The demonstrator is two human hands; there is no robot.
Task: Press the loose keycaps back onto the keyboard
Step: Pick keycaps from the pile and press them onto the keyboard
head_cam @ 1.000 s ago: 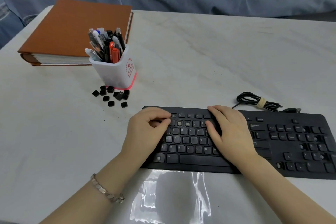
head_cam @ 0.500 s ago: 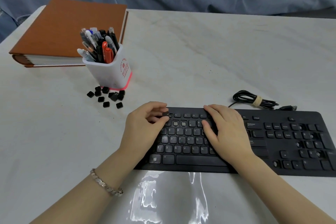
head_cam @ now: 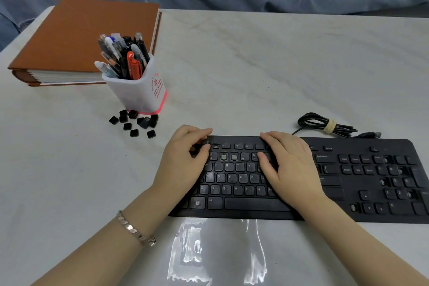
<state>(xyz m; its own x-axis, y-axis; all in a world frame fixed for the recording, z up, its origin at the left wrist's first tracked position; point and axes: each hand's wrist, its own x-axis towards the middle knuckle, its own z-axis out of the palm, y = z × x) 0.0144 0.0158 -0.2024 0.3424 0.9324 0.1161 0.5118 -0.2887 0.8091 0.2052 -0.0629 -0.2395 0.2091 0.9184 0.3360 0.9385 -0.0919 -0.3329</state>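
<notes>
While an orange binder (head_cam: 92, 35) is parked at the table's (head_cam: 278, 65) 10 o'clock corner, a white pen cup (head_cam: 139, 93) stuffed with pens is stood at the binder's 5 o'clock. Whether the two touch can't be told. A little heap of loose keycaps (head_cam: 134, 123) is scattered at the cup's 6 o'clock, well apart from the keyboard (head_cam: 336, 193).

One small black keycap (head_cam: 206, 144) is pinched between thumb and forefinger of the left hand (head_cam: 183, 165), right at the keyboard's top-left corner. A bracelet (head_cam: 134, 230) is worn on that wrist. Two bare key sockets (head_cam: 224, 157) can be seen in the number row, at 3 o'clock from that hand.

The right hand (head_cam: 290, 169) is laid flat on the middle keys, fingers pretty much straight and close together, nothing gripped. A bundled cable (head_cam: 325, 125) is coiled at 12 o'clock of the keyboard's right half.
</notes>
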